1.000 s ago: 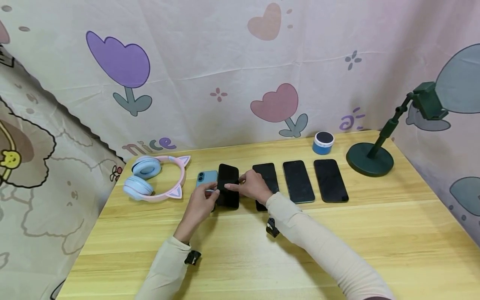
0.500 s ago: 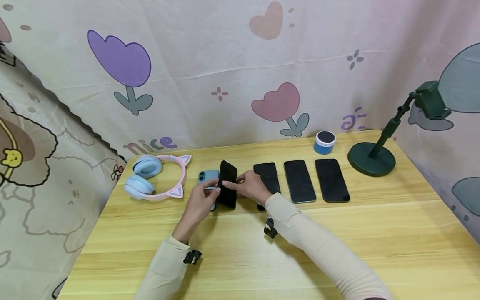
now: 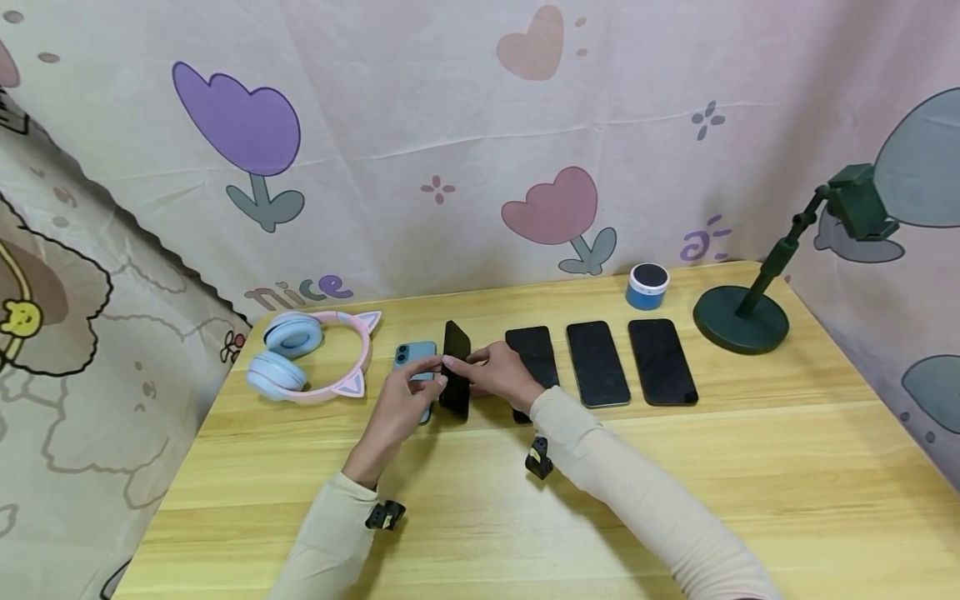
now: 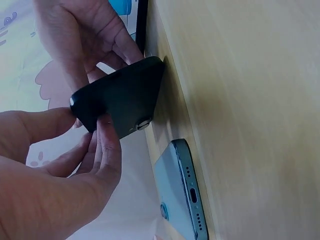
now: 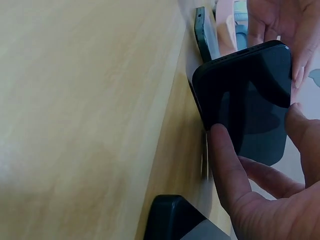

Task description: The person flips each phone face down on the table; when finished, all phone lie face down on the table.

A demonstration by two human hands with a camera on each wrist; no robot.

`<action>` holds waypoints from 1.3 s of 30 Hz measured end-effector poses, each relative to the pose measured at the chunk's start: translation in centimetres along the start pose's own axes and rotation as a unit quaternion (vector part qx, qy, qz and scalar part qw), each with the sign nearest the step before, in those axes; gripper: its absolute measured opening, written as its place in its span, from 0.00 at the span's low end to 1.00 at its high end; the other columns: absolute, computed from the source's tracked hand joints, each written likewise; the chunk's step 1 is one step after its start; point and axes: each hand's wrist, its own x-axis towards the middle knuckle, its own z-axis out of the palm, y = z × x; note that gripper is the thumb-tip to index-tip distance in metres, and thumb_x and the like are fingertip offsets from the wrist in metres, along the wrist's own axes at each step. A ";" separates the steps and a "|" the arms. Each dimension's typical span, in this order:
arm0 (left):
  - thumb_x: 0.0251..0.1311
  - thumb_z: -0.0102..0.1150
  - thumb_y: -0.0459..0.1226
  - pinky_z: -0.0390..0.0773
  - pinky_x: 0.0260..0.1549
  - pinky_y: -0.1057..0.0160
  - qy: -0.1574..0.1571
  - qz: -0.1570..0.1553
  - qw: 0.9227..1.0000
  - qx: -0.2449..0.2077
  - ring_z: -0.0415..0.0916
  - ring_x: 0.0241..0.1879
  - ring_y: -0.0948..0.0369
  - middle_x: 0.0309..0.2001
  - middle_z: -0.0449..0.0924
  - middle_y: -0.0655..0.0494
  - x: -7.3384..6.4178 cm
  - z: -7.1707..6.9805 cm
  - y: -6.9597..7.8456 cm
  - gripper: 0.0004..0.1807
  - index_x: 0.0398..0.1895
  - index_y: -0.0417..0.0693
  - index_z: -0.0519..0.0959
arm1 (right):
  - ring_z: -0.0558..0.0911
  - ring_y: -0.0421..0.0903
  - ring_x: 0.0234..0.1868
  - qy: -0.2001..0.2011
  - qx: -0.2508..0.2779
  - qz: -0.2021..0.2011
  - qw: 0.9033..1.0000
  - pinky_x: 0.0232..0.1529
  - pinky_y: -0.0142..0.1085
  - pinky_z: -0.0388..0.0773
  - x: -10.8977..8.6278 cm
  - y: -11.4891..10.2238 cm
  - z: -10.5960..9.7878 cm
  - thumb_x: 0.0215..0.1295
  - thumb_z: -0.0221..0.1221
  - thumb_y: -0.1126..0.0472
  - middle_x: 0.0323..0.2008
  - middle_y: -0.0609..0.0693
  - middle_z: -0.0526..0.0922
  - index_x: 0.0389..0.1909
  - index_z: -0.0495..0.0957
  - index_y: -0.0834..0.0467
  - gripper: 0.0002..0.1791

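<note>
A black smartphone (image 3: pixel 455 375) stands tilted up on its long edge between my hands. In the left wrist view its dark back and camera ring show; in the right wrist view its glossy black screen (image 5: pixel 255 110) shows. My left hand (image 3: pixel 401 406) pinches its raised edge between thumb and fingers. On the other side, my right hand (image 3: pixel 507 375) grips it, thumb at the raised edge and a finger near the lower one. Beside my left hand a light blue smartphone (image 4: pixel 176 185) lies back up, partly covered by that hand in the head view.
Right of my hands lie black smartphones in a row: one (image 3: pixel 534 346) partly under my right hand, then a second (image 3: pixel 597 364) and a third (image 3: pixel 663 362). Cat-ear headphones (image 3: pixel 352 379) lie left. A blue-and-white round jar (image 3: pixel 647 287) and a green lamp (image 3: pixel 741 320) stand at the back right.
The black smartphone has turned from nearly facing up to steeply tilted on its edge. My right thumb has shifted left with its raised edge. My left fingers have closed in on that edge.
</note>
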 end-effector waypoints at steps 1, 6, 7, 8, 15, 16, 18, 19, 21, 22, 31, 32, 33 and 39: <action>0.71 0.60 0.36 0.77 0.47 0.59 -0.003 -0.001 1.000 -0.003 0.78 0.56 0.51 0.64 0.76 0.47 0.0 0.0 0.0 0.23 0.68 0.44 0.74 | 0.89 0.52 0.38 -0.001 0.005 0.002 1.000 0.46 0.44 0.84 0.0 0.0 0.0 0.68 0.64 0.41 0.63 0.63 0.77 0.57 0.81 0.65 0.32; 0.71 0.61 0.38 0.77 0.49 0.57 -0.016 -0.006 1.000 -0.016 0.78 0.56 0.51 0.65 0.75 0.47 0.1 0.1 0.1 0.24 0.68 0.44 0.75 | 0.88 0.52 0.40 -0.007 0.033 0.007 0.999 0.45 0.43 0.84 -0.1 -0.3 -0.1 0.69 0.63 0.42 0.60 0.63 0.78 0.54 0.84 0.63 0.29; 0.71 0.61 0.38 0.77 0.50 0.56 -0.018 -0.006 1.000 -0.018 0.78 0.56 0.51 0.65 0.75 0.47 0.0 0.1 0.2 0.24 0.68 0.45 0.75 | 0.88 0.52 0.40 -0.008 0.038 0.007 0.999 0.45 0.43 0.84 -0.2 -0.3 -0.1 0.69 0.63 0.42 0.59 0.63 0.79 0.54 0.84 0.63 0.28; 0.71 0.61 0.38 0.77 0.51 0.55 -0.020 -0.006 1.000 -0.019 0.78 0.57 0.51 0.66 0.74 0.47 0.0 0.1 0.2 0.24 0.68 0.45 0.75 | 0.88 0.53 0.40 -0.010 0.045 0.006 0.999 0.45 0.43 0.84 -0.2 -0.4 -0.2 0.69 0.63 0.42 0.58 0.63 0.80 0.54 0.84 0.63 0.28; 0.70 0.62 0.39 0.76 0.54 0.52 -0.037 -0.002 0.999 -0.034 0.77 0.59 0.50 0.67 0.73 0.47 -0.1 0.2 0.3 0.25 0.69 0.45 0.74 | 0.88 0.58 0.41 -0.018 0.076 0.007 0.997 0.44 0.45 0.85 -0.3 -0.8 -0.4 0.70 0.63 0.47 0.45 0.62 0.84 0.57 0.82 0.65 0.27; 0.70 0.62 0.39 0.76 0.54 0.52 -0.039 -0.002 0.999 -0.034 0.77 0.59 0.50 0.67 0.73 0.47 -0.1 0.2 0.3 0.25 0.69 0.45 0.74 | 0.88 0.58 0.41 -0.017 0.075 0.006 0.997 0.44 0.45 0.85 -0.3 -0.8 -0.4 0.70 0.64 0.47 0.44 0.62 0.85 0.57 0.82 0.65 0.27; 0.71 0.62 0.40 0.77 0.54 0.53 -0.041 -0.003 0.999 -0.030 0.77 0.59 0.50 0.67 0.73 0.47 0.0 0.3 0.2 0.26 0.69 0.45 0.73 | 0.88 0.57 0.41 -0.016 0.073 0.004 0.997 0.44 0.45 0.85 -0.3 -0.8 -0.4 0.70 0.63 0.47 0.44 0.61 0.85 0.57 0.82 0.65 0.26; 0.70 0.62 0.40 0.77 0.53 0.53 -0.041 -0.003 0.999 -0.027 0.78 0.58 0.50 0.67 0.73 0.46 0.1 0.4 0.1 0.26 0.69 0.44 0.73 | 0.88 0.56 0.41 -0.015 0.073 0.004 0.997 0.44 0.45 0.85 -0.3 -0.8 -0.5 0.70 0.63 0.47 0.44 0.60 0.85 0.57 0.82 0.65 0.26; 0.70 0.62 0.40 0.77 0.53 0.52 -0.042 -0.006 0.999 -0.024 0.78 0.58 0.50 0.66 0.74 0.46 0.2 0.6 0.1 0.26 0.69 0.43 0.73 | 0.88 0.54 0.41 -0.015 0.072 0.002 0.997 0.44 0.45 0.85 -0.3 -0.8 -0.5 0.71 0.63 0.48 0.44 0.59 0.86 0.56 0.82 0.65 0.26; 0.70 0.62 0.40 0.77 0.53 0.52 -0.042 -0.010 0.999 -0.023 0.79 0.57 0.50 0.66 0.74 0.45 0.3 0.8 0.1 0.26 0.69 0.43 0.74 | 0.88 0.54 0.41 -0.016 0.072 0.002 0.997 0.44 0.45 0.85 -0.4 -0.8 -0.6 0.71 0.63 0.48 0.44 0.59 0.86 0.57 0.82 0.65 0.26; 0.72 0.60 0.45 0.75 0.56 0.49 -0.054 -0.016 0.998 -0.016 0.77 0.59 0.50 0.68 0.72 0.45 0.1 1.1 0.1 0.26 0.69 0.44 0.74 | 0.88 0.56 0.41 -0.023 0.076 -0.002 0.997 0.41 0.44 0.85 -0.5 -1.1 -0.9 0.73 0.61 0.50 0.43 0.59 0.87 0.59 0.80 0.67 0.26; 0.72 0.60 0.46 0.75 0.57 0.48 -0.058 -0.014 0.998 -0.018 0.77 0.59 0.50 0.68 0.72 0.44 0.0 1.2 0.1 0.27 0.69 0.44 0.74 | 0.88 0.55 0.41 -0.025 0.078 -0.002 0.997 0.42 0.44 0.85 -0.6 -1.1 -1.0 0.73 0.61 0.50 0.43 0.60 0.87 0.59 0.80 0.67 0.26; 0.72 0.59 0.46 0.75 0.57 0.48 -0.063 -0.013 0.998 -0.020 0.77 0.60 0.49 0.69 0.71 0.44 0.0 1.2 0.1 0.27 0.69 0.44 0.73 | 0.88 0.54 0.41 -0.026 0.080 -0.001 0.996 0.42 0.44 0.85 -0.6 -1.2 -1.1 0.73 0.61 0.51 0.44 0.60 0.87 0.59 0.80 0.67 0.25; 0.73 0.58 0.47 0.75 0.59 0.46 -0.088 -0.004 0.996 -0.034 0.75 0.63 0.47 0.71 0.68 0.42 0.0 1.5 -0.1 0.29 0.71 0.43 0.71 | 0.89 0.50 0.38 -0.027 0.091 0.007 0.995 0.44 0.45 0.84 -0.7 -1.3 -1.4 0.74 0.61 0.54 0.44 0.61 0.87 0.61 0.78 0.68 0.24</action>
